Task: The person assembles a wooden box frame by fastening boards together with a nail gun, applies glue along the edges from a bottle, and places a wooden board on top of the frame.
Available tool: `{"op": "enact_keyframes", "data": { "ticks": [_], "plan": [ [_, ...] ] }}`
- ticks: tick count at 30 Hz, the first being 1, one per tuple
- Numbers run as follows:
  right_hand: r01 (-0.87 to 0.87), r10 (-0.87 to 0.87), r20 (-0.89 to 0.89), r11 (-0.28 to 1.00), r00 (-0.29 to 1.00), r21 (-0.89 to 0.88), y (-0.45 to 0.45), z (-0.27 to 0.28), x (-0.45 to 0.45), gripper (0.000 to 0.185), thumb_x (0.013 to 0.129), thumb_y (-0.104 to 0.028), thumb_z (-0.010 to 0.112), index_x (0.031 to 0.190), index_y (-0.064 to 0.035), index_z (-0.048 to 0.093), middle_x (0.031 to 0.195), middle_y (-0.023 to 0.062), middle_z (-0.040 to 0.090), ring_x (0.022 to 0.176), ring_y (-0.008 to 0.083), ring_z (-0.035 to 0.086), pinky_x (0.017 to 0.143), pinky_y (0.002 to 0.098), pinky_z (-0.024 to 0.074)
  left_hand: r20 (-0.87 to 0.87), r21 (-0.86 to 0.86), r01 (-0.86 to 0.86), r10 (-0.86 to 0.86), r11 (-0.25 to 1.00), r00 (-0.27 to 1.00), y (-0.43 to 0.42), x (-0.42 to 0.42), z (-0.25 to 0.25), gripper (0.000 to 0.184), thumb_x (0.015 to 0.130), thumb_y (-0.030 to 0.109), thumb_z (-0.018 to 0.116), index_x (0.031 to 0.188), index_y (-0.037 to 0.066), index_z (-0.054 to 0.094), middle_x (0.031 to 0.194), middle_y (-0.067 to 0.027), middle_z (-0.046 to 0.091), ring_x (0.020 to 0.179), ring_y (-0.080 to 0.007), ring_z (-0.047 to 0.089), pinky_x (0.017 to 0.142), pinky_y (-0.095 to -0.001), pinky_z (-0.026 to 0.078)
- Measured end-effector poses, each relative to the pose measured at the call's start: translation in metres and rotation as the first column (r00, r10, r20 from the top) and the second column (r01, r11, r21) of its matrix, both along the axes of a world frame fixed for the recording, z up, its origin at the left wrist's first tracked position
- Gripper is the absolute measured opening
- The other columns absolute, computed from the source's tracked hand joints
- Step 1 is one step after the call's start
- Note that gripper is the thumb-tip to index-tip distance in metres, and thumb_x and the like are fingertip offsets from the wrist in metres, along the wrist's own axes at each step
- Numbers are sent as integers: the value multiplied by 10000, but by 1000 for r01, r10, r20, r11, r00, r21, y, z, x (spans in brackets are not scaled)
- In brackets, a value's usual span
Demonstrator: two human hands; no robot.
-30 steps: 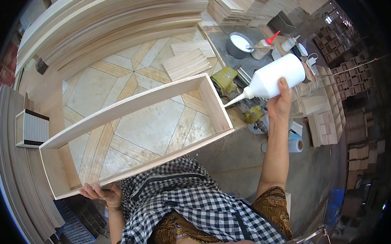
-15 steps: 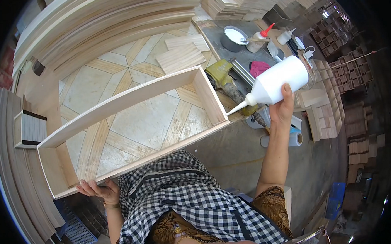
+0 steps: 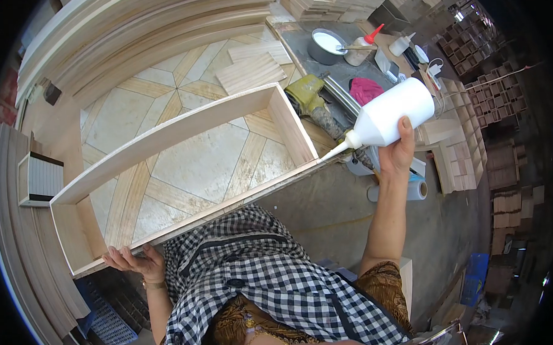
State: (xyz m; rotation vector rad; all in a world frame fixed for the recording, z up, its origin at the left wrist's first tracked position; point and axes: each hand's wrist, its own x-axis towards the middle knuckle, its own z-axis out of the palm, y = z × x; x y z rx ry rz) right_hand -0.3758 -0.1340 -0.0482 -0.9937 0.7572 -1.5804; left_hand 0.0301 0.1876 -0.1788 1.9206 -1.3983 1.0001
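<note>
A long, shallow wooden frame (image 3: 176, 138) lies tilted across the patterned tabletop, its inside open to the tiles. My left hand (image 3: 137, 265) grips its near rail close to the left corner, fingers over the edge. In my right hand (image 3: 398, 147) is a large white squeeze bottle (image 3: 399, 110), held almost sideways. Its narrow nozzle points down-left, with the tip at the frame's near right corner. Whether anything flows from the tip, I cannot tell.
Two thin wooden boards (image 3: 252, 77) lie behind the frame, and long planks (image 3: 159, 39) are stacked at the back. To the right are a pot of white liquid (image 3: 328, 46), a red-tipped bottle (image 3: 360, 50), a yellow-green tool (image 3: 307, 92) and a pink cloth (image 3: 365, 91).
The frame's right end sits slightly further left and up in view, and the bottle's nozzle tip stays at that corner. Both hands keep their hold; the surroundings shift slightly too.
</note>
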Motion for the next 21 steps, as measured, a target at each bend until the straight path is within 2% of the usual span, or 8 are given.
{"op": "enact_keyframes", "data": {
  "ticks": [17,21],
  "plan": [
    [-178,179,-47,984,983,30,17,4,54,560,805,-216,648,1241,28,396,1153,107,518,1099,223,511,976,389,396,24,-17,-5,6,1000,1000,-1,1,-5,514,896,213,503,1331,76,266,1393,-203,217,1320,-439,120,1041,-619,129],
    [-217,217,-36,976,975,21,24,2,73,568,801,-224,653,1241,29,398,1146,106,520,1091,224,512,974,383,394,36,-40,-15,16,999,999,-2,1,-6,506,893,226,501,1321,79,274,1381,-200,240,1320,-410,152,1052,-614,130]
  ]
}}
